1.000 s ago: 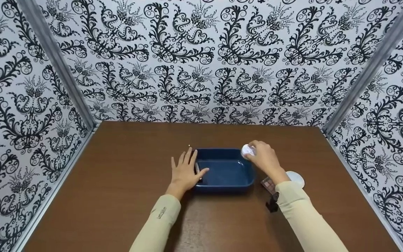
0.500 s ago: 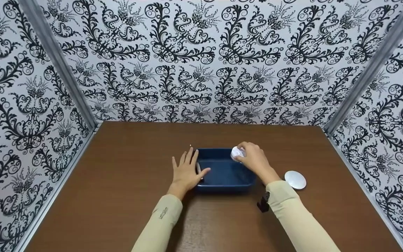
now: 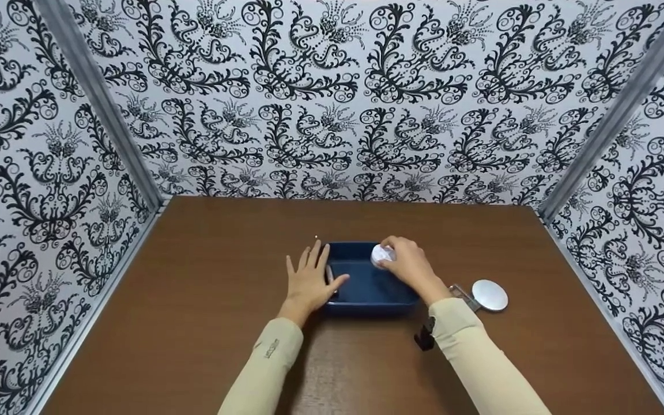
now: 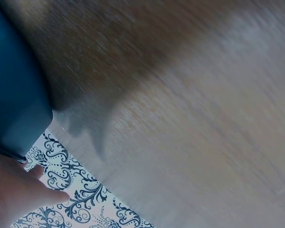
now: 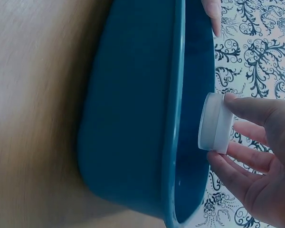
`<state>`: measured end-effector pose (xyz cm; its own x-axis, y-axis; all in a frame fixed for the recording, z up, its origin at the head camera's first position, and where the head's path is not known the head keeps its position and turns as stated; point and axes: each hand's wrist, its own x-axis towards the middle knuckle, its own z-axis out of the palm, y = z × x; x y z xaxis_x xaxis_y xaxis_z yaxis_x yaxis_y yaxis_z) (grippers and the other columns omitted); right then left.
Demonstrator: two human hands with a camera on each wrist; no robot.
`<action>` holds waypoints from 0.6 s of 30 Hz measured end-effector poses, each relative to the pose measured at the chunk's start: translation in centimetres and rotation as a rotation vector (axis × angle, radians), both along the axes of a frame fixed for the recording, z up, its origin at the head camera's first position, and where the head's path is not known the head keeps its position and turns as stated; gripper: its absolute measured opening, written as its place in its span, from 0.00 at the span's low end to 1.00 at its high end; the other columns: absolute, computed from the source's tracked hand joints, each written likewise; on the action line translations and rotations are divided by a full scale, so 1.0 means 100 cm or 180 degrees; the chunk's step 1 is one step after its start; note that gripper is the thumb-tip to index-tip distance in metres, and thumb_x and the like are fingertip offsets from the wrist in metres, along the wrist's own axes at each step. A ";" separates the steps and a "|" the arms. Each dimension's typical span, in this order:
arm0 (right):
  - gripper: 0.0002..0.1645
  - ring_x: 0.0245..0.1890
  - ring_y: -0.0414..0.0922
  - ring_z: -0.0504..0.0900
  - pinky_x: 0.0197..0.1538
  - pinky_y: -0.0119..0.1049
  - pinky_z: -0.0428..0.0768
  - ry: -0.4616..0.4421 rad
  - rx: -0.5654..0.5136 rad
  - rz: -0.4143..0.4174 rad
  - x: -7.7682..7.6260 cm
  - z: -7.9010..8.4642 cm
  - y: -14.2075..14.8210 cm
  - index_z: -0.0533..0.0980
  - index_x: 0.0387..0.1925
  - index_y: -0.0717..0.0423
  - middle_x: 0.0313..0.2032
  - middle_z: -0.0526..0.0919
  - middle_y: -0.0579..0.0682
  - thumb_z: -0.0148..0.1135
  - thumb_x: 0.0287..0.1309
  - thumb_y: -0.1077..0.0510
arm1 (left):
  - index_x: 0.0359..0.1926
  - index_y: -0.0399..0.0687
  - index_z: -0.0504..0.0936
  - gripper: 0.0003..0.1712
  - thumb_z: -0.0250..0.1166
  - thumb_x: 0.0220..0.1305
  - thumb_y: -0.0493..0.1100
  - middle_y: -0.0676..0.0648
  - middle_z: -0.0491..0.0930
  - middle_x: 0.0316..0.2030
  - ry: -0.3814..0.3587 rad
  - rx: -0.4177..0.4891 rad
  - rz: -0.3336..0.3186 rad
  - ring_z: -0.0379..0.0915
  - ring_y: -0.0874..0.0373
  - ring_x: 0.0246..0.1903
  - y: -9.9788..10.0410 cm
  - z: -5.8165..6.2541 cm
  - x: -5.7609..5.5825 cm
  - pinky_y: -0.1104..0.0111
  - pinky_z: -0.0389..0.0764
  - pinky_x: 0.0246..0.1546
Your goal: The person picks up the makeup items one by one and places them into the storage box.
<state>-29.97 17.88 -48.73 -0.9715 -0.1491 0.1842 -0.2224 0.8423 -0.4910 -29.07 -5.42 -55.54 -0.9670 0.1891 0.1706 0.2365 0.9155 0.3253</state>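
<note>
A dark blue rectangular tub [image 3: 369,310] stands mid-table. My left hand [image 3: 308,283] lies over its left rim, fingers spread and straight, thumb reaching over the inside. Beside that thumb, a slim object [image 3: 330,275] shows inside the tub, mostly hidden by the hand. Fingertips and thumb of my right hand [image 3: 411,266] pinch a small round white jar [image 5: 216,123] by its edge. In the head view, the jar overlaps the tub's back right part; the right wrist view has it tilted on its side, close by the opening.
Right of the tub lies a round silvery disc [image 3: 490,295]. Next to it, a clear-edged flat case [image 3: 464,297] is partly hidden by the right forearm. Patterned walls [image 3: 332,115] enclose the brown table [image 3: 222,253] at the back and sides.
My right hand has carried the white jar leftward, from the tub's right rim to over its inside. The left hand keeps its place. The flat case is partly uncovered again behind the forearm.
</note>
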 end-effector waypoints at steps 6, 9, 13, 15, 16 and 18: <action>0.20 0.46 0.60 0.83 0.51 0.56 0.79 0.0009 0.0061 0.0074 -0.002 -0.004 -0.007 0.81 0.45 0.59 0.45 0.85 0.62 0.75 0.51 0.55 | 0.78 0.55 0.54 0.52 0.53 0.62 0.75 0.47 0.50 0.79 -0.0052 0.0053 0.0003 0.48 0.45 0.78 0.000 0.000 0.000 0.36 0.38 0.74; 0.20 0.46 0.60 0.83 0.50 0.56 0.79 -0.0013 0.0150 0.0108 -0.003 -0.007 -0.010 0.82 0.46 0.59 0.46 0.85 0.62 0.75 0.51 0.56 | 0.78 0.54 0.56 0.51 0.53 0.62 0.75 0.46 0.51 0.79 0.0010 0.0028 -0.0009 0.49 0.44 0.77 0.000 0.000 0.000 0.35 0.41 0.73; 0.20 0.47 0.58 0.83 0.52 0.54 0.79 -0.0071 0.0239 0.0166 -0.006 -0.009 -0.017 0.81 0.47 0.59 0.48 0.85 0.61 0.74 0.52 0.56 | 0.77 0.53 0.57 0.51 0.53 0.63 0.75 0.46 0.53 0.78 0.0067 0.0011 -0.0017 0.51 0.44 0.76 0.001 0.001 0.001 0.34 0.43 0.72; 0.20 0.47 0.58 0.83 0.53 0.53 0.79 -0.0101 0.0236 0.0190 -0.007 -0.010 -0.021 0.81 0.47 0.59 0.48 0.85 0.61 0.74 0.53 0.56 | 0.77 0.53 0.57 0.50 0.53 0.63 0.74 0.46 0.53 0.78 0.0064 0.0003 -0.0016 0.51 0.43 0.76 0.001 0.002 0.002 0.34 0.44 0.72; 0.21 0.47 0.58 0.83 0.53 0.53 0.79 -0.0134 0.0219 0.0198 -0.008 -0.011 -0.023 0.81 0.48 0.60 0.49 0.85 0.61 0.74 0.53 0.56 | 0.77 0.53 0.57 0.50 0.53 0.63 0.75 0.46 0.53 0.78 0.0061 -0.0003 -0.0016 0.51 0.43 0.76 0.001 0.002 0.002 0.34 0.44 0.72; 0.21 0.47 0.57 0.83 0.53 0.53 0.79 -0.0186 0.0214 0.0209 -0.008 -0.011 -0.027 0.81 0.48 0.60 0.49 0.85 0.61 0.74 0.54 0.56 | 0.77 0.53 0.57 0.50 0.51 0.63 0.75 0.46 0.53 0.78 0.0041 -0.0030 -0.0019 0.51 0.44 0.76 0.001 0.003 0.002 0.34 0.44 0.72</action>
